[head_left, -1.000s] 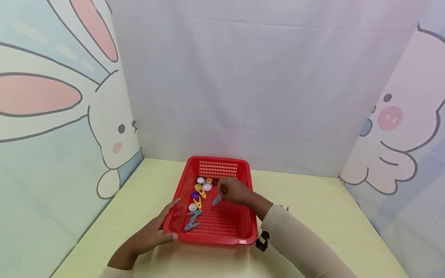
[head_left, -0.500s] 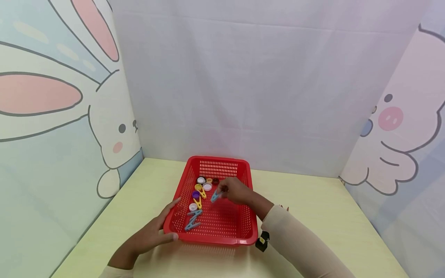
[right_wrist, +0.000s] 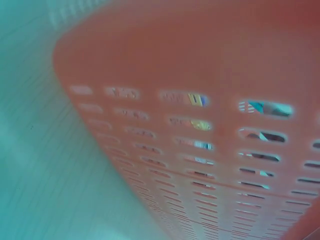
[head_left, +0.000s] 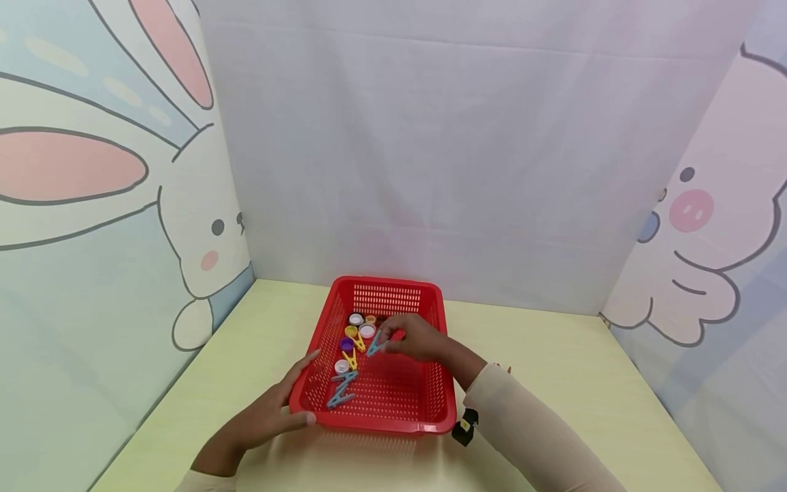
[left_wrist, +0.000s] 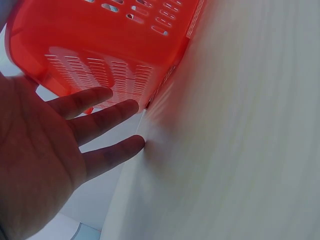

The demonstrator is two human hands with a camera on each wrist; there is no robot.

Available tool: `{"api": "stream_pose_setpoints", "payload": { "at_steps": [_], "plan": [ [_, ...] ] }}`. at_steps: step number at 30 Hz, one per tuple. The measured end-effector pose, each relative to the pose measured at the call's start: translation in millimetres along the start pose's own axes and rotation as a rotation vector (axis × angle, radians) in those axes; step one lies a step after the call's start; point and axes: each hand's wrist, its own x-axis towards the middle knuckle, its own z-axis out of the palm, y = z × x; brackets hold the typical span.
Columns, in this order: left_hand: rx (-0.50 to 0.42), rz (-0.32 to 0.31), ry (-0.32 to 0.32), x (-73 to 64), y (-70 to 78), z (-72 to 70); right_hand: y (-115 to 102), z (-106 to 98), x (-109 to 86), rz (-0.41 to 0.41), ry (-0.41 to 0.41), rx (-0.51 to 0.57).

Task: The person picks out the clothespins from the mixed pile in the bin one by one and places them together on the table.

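Blue plastic is forming the clothes peg (head_left: pixel 374 346), which the right hand (head_left: pixel 413 338) is pinching between thumb and fingers inside the red basket (head_left: pixel 393 426), just beside the caps (head_left: pixel 367 331) and yellow pegs (head_left: pixel 359 344). Whether the peg's lower end is touching the basket floor is remaining unclear. The left hand (head_left: pixel 264 415) is resting at the basket's near left corner, its thumb lying by the rim and its other fingers standing straight and spread, gripping nothing.

The peg is appearing light, stiff and smooth, probably robust but a little slippery. Its sides are offering a suitable hold near the spring; squeezing both handle ends would likely be opening the jaws.

The head view is showing the peg, the caps and both hands together. The left wrist view is adding the left palm, with three fingers spreading before the slotted outer wall. The right wrist view is giving mainly that wall's outside, scraps of yellow and teal showing through the slots, and is leaving the pinch itself undiscernible.
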Motion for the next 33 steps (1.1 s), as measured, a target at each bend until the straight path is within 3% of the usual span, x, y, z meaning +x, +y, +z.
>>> {"api": "stream_pose_setpoints", "payload": {
  "at_steps": [18, 27, 33],
  "plan": [
    [0.008, 0.006, -0.002, -0.4, 0.0, -0.3, -1.6, -7.0, -4.1, -0.052, -0.024, 0.168],
    [0.008, 0.001, 0.0, -0.3, 0.5, -1.0, -7.8, -10.6, -12.8, -0.041, -0.038, 0.099],
    [0.009, -0.01, 0.003, 0.1, 0.9, -0.4, -11.5, -16.2, -22.5, -0.086, -0.021, 0.071]
  ]
}}
